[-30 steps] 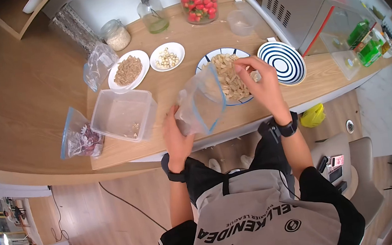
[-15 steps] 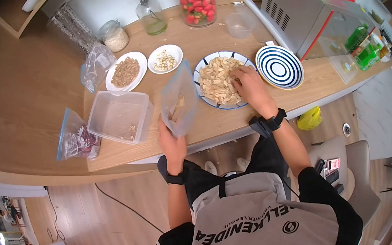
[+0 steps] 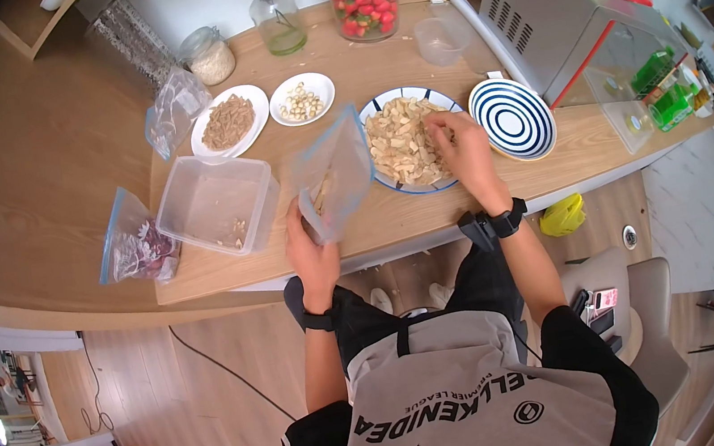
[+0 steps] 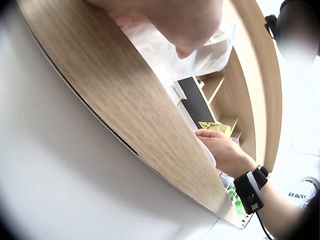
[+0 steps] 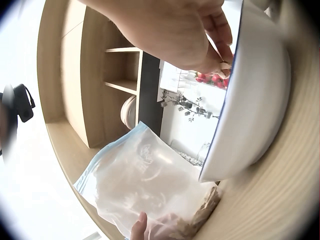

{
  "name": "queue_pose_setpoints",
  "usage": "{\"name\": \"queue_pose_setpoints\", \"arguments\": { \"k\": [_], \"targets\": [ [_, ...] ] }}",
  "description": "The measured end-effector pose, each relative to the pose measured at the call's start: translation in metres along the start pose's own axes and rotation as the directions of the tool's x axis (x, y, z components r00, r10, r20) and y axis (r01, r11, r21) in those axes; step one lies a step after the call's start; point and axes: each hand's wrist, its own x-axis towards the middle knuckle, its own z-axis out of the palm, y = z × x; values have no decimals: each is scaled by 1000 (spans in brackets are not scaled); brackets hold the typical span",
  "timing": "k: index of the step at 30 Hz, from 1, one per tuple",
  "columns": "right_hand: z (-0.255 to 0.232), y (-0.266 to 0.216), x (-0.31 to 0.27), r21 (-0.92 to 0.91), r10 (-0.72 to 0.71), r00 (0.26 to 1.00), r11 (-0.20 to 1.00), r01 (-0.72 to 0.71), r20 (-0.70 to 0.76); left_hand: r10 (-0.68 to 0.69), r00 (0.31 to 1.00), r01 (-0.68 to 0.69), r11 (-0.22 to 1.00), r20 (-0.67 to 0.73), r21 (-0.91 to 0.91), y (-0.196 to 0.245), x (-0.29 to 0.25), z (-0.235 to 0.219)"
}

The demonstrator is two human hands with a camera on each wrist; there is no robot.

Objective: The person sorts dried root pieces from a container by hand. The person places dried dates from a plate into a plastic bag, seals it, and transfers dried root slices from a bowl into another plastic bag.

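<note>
My left hand [image 3: 313,263] grips a clear zip bag [image 3: 333,167] by its lower part, its blue-edged mouth tilted toward the bowl. Pale dried slices show at the bag's bottom in the right wrist view. To the right, a white bowl [image 5: 260,95] with a blue rim holds a heap of thin, pale dried slices [image 3: 401,145]. Over the heap's right side is my right hand [image 3: 467,156], fingers bent down. Between its thumb and fingertips in the right wrist view, it pinches a pale slice [image 5: 225,66] near the rim.
Left of the bag stands a plastic tub [image 3: 219,205] with a few crumbs, beside another zip bag [image 3: 139,243]. Behind are a plate of brown pieces [image 3: 228,123] and a dish of pale kernels [image 3: 302,99]. A blue-ringed bowl [image 3: 513,119] and an oven [image 3: 556,25] stand right.
My right hand came down into the slices, then lifted slightly with its fingers together. The zip bag, held by my left hand, moved left and turned more upright.
</note>
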Motion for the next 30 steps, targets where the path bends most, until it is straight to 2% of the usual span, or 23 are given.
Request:
{"name": "queue_pose_setpoints", "arguments": {
  "k": [3,5,12,15,17,18,20,21,24,26,28,30],
  "targets": [
    [-2,1,1,38,29,998,999,-31,54,-10,1000,10,1000,9,20,6,0,-1],
    [-3,0,1,69,142,981,986,-152,131,8,1000,-8,999,-2,43,6,1,-1],
    [-4,-2,-1,137,145,981,977,-162,129,-32,999,30,995,11,97,4,-1,0],
    [-14,-18,5,179,129,988,974,-141,82,-36,999,35,994,6,105,4,0,0],
    [-27,-40,13,228,51,991,973,-22,-121,-42,999,40,994,18,104,5,-1,0],
    [-34,-56,17,232,53,992,973,-25,-118,-46,999,43,993,18,109,4,-2,0],
    [-44,-86,23,499,63,941,859,119,-332,2,1000,-3,992,7,127,2,-1,1],
    [-43,-94,21,498,67,940,859,115,-334,3,1000,-5,992,12,128,3,-2,0],
    [-37,-110,19,580,30,957,801,150,-288,-33,999,30,995,30,90,4,-1,2],
    [-30,-115,19,415,-146,989,899,139,-14,-42,999,39,994,22,106,3,-1,1],
    [-23,-99,20,400,-138,989,905,147,-52,-31,999,28,995,29,93,1,0,0],
    [-24,-77,21,368,13,999,930,-1,-31,-33,999,30,997,31,77,0,-3,0]
  ]
}}
